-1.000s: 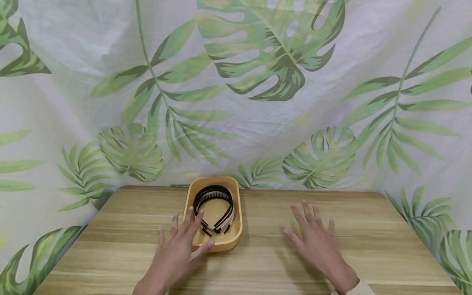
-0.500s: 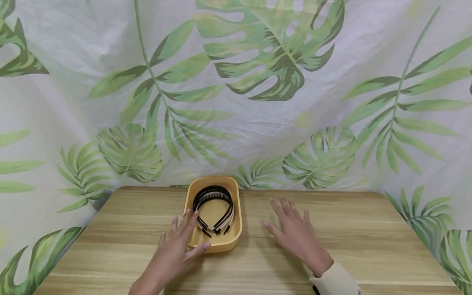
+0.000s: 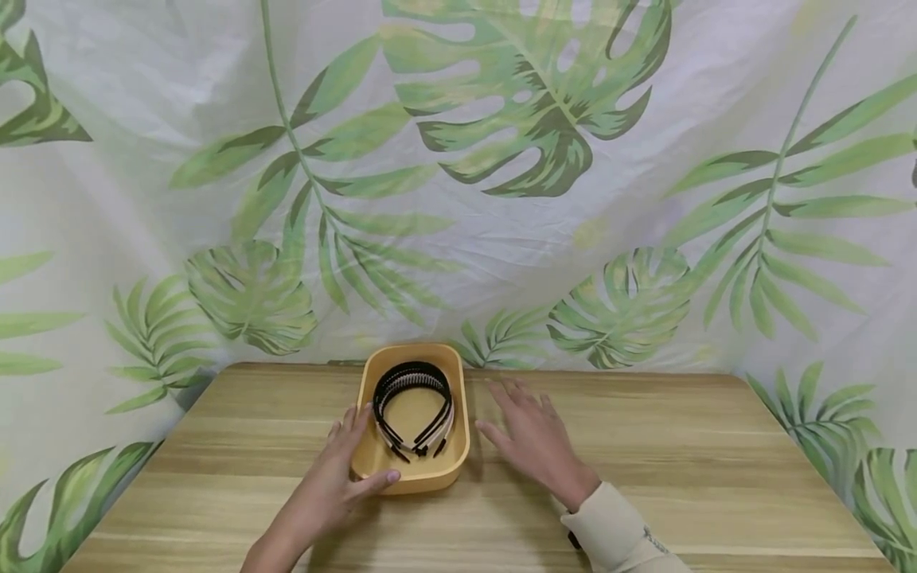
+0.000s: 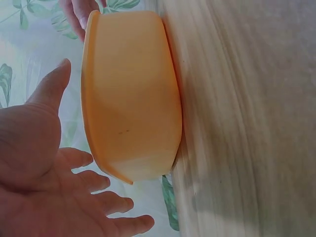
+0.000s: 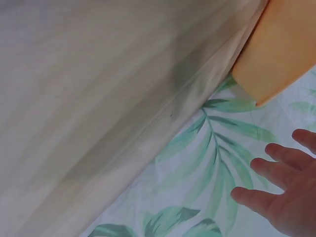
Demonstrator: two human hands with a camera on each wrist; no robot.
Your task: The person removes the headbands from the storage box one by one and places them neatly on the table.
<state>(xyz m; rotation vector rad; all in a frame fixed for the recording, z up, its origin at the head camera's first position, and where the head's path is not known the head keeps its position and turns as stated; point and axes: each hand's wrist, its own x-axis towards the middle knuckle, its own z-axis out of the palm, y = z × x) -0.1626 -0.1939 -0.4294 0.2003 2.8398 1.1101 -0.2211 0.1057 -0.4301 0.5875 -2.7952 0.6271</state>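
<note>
A yellow-orange rectangular bin [image 3: 411, 481] with rounded corners stands on the table near its back edge. Inside it lie several headbands [image 3: 414, 374], mostly black, with a paler one among them. My left hand [image 3: 333, 473] is at the bin's left side, fingers spread along the left wall and thumb by the front rim. In the left wrist view, a gap shows between the left hand [image 4: 54, 182] and the bin's wall [image 4: 131, 94]. My right hand [image 3: 533, 438] hovers just right of the bin, fingers extended and holding nothing; the right wrist view shows the right hand [image 5: 286, 182] apart from it.
The wood-grain table [image 3: 680, 461] extends to both sides and toward the front. Behind it hangs a white cloth [image 3: 501, 263] printed with green leaves. A beige sleeve [image 3: 609, 525] covers the right wrist.
My right hand has moved left, from well right of the bin to close beside it. The left hand has shifted slightly left, its fingers drawing back from over the bin's rim.
</note>
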